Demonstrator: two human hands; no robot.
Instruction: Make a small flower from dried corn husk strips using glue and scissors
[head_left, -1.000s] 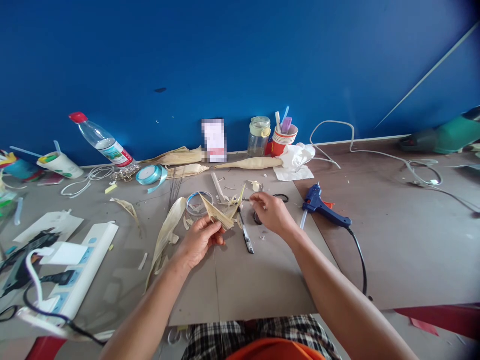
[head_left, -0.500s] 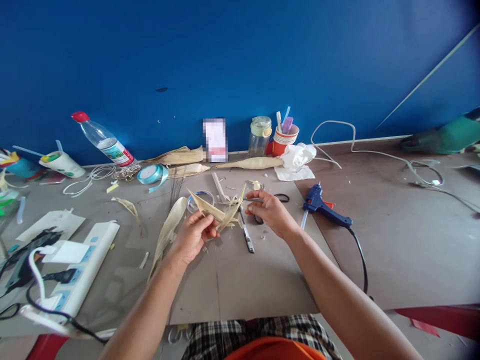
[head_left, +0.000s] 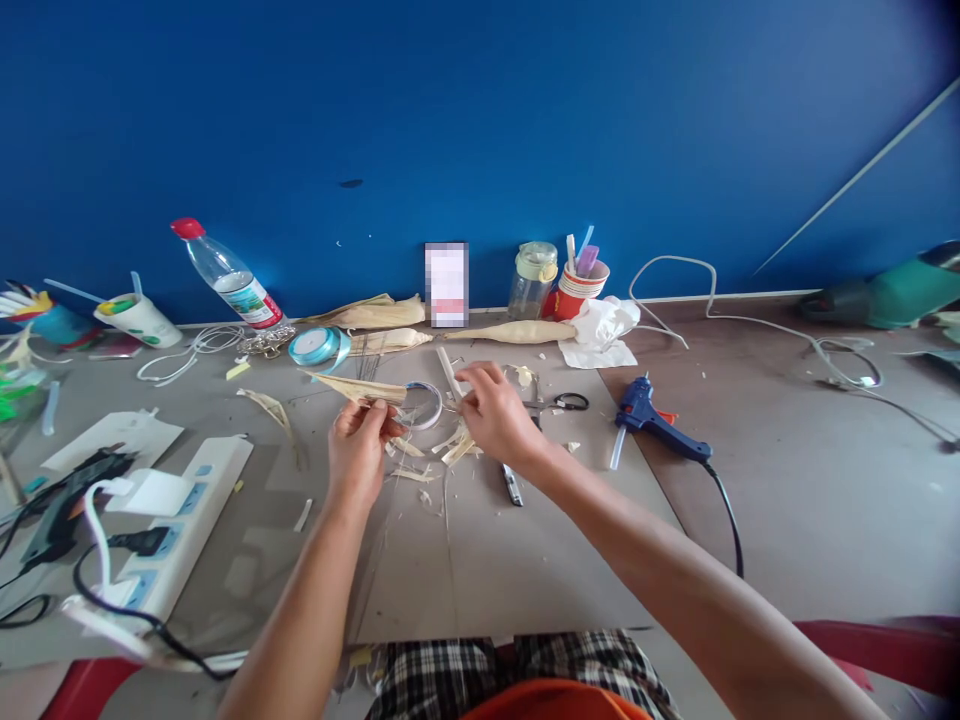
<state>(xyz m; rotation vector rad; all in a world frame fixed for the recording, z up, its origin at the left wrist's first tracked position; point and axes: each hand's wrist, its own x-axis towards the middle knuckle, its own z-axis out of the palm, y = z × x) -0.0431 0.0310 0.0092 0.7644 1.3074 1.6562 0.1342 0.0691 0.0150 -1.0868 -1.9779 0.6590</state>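
left hand (head_left: 358,450) pinched a folded dry husk (head_left: 360,387) near its broad end, above the worktop (head_left: 540,560); whether the curled right hand (head_left: 496,408) held anything, i couldn't tell. the husk seemed light, stiffish, easily split, best gripped gently there.

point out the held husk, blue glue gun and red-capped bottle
Held husk (head_left: 366,389), head view: its middle
Blue glue gun (head_left: 643,410), head view: its body
Red-capped bottle (head_left: 244,295), head view: its label

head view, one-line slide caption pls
Left hand pinching a dry husk piece, right hand above pale scraps, blue glue gun at right.
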